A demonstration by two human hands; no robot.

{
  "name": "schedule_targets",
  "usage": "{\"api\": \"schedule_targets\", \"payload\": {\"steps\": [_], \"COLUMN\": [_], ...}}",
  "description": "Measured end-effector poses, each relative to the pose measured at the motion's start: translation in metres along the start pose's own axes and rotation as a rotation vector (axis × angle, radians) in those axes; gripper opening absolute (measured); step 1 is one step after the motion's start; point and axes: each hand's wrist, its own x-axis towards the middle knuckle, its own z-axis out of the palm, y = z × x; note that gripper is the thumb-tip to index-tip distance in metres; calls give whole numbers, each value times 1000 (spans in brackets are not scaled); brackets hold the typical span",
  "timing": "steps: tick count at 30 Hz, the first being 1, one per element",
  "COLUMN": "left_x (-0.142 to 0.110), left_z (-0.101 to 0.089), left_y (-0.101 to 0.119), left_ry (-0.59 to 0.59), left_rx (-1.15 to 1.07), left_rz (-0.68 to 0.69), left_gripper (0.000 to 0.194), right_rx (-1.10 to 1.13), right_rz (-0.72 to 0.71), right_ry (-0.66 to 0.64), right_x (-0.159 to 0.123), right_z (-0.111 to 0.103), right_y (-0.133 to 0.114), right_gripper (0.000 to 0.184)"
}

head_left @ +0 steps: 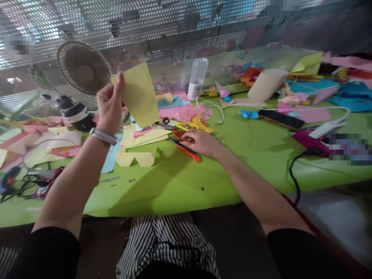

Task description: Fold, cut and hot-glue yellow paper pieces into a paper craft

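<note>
Yellow sheet (pixel 141 97) is up and left of frame centre, pinched in the left hand (pixel 109 100), right hand (pixel 202 143) near centre at a red handle (pixel 177 135), can't tell if gripping, with cutter (pixel 192 154) just below, yellow scissors (pixel 186 126) above, notched paper (pixel 139 159) left, on green tabletop (pixel 174 190).

red loop (pixel 176 134): part-hidden | left sleeve (pixel 49 252): cropped | dark speck (pixel 202 188): unidentifiable
</note>
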Motion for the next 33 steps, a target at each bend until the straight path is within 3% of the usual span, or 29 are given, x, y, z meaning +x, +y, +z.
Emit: {"api": "schedule_targets", "payload": {"steps": [3, 6, 9, 12, 16, 19, 21, 24, 28, 33], "left_x": [-15, -30, -37, -40, -51, -63, -71, -80, -96, -122], "left_z": [-24, -52, -74, -84, -89, -94, -96, -90, -63, -37], "left_y": [28, 46, 52, 52, 57, 68, 75, 78, 76, 74], "left_ry": [103, 147, 152, 142, 135, 126, 107, -90, -491, -644], "left_rx": [-56, 71, 219, 259, 274, 334, 347, 288, 200, 118], "left_rz": [72, 51, 24, 43, 72, 107, 158, 162, -7, -202], "left_gripper": [53, 56, 56, 55, 56, 59, 61, 62, 59, 59], "right_rx": [106, 149, 102, 51, 114, 237, 380, 675, 1018, 965], "right_rz": [-220, -420, -496, -469, -379, -332, -227, -46, -66, -66], "right_ry": [66, -137, -328, -361, -239, -178, -143, -115, -142, -96], "right_x": [-8, -17, -15, 1, 23, 24, 17, 5, -6, -12], "right_z": [15, 32, 50, 67, 83, 79, 66, 34, -4, -9], "right_y": [-16, -42, -66, -84, -94, -86, -79, -76, -98, -125], "right_gripper": [23, 26, 28, 28, 29, 19, 20, 31, 53, 47]}}
